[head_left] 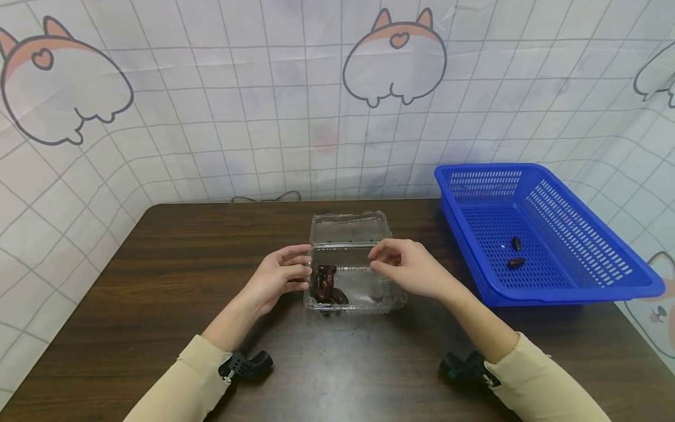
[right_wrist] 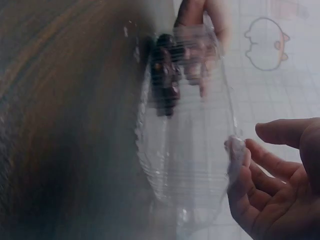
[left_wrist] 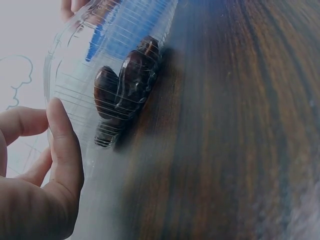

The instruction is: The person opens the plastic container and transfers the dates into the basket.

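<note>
A clear plastic clamshell box [head_left: 364, 290] stands on the table with its lid [head_left: 350, 228] raised at the back. Several glossy dark brown dates [head_left: 327, 284] lie at its left end, and the left wrist view shows these dates [left_wrist: 132, 75] through the ribbed wall. My left hand [head_left: 276, 272] rests its fingers against the box's left side. Over the right end is my right hand [head_left: 411, 266], its fingers bent at the rim. In the right wrist view, the thumb of that right hand [right_wrist: 280, 185] stands apart from the fingers, with nothing seen between them.
To the right, a blue plastic basket [head_left: 474, 278] with slotted walls holds two dates [head_left: 516, 253] and a tiny white speck. The dark wood table [head_left: 174, 281] meets a grid-patterned cloth backdrop [head_left: 221, 129]. A thin cable [head_left: 269, 199] lies along the back edge.
</note>
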A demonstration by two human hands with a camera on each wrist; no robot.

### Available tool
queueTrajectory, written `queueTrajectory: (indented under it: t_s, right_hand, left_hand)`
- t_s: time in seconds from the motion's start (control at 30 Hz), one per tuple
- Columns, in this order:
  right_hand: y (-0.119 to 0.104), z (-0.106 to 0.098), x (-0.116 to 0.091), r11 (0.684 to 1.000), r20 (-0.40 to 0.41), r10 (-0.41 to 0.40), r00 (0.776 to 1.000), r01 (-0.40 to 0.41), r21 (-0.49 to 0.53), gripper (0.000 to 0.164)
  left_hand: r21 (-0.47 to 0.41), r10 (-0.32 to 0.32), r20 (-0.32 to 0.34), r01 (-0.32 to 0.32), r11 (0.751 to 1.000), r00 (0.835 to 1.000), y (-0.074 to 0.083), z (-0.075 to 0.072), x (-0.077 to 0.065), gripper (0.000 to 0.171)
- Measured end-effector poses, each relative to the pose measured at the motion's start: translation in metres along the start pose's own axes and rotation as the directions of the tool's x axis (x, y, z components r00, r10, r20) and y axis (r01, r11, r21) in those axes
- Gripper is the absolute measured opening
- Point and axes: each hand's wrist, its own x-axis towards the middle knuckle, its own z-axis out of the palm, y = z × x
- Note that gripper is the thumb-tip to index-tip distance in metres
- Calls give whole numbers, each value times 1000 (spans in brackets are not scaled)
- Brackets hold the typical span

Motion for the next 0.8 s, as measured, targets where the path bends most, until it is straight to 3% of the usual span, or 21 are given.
queueTrajectory:
  t_s: [0.2, 0.43, 0.8]
  right_hand:
    - [-1, 11, 6, 1000, 28, -1, 1000, 0, 28, 21]
    - [-2, 21, 14, 998, 58, -50, 997, 52, -40, 19]
    - [1, 33, 24, 994, 81, -95, 992, 99, -47, 19]
  left_hand:
    - [-3, -3, 3, 3, 1000, 1000, 0, 0, 0, 54]
    - [-5, -3, -1, 3, 1000, 1000, 0, 0, 1, 54]
    - [-6, -7, -5, 7, 1000, 1000, -1, 1, 2, 54]
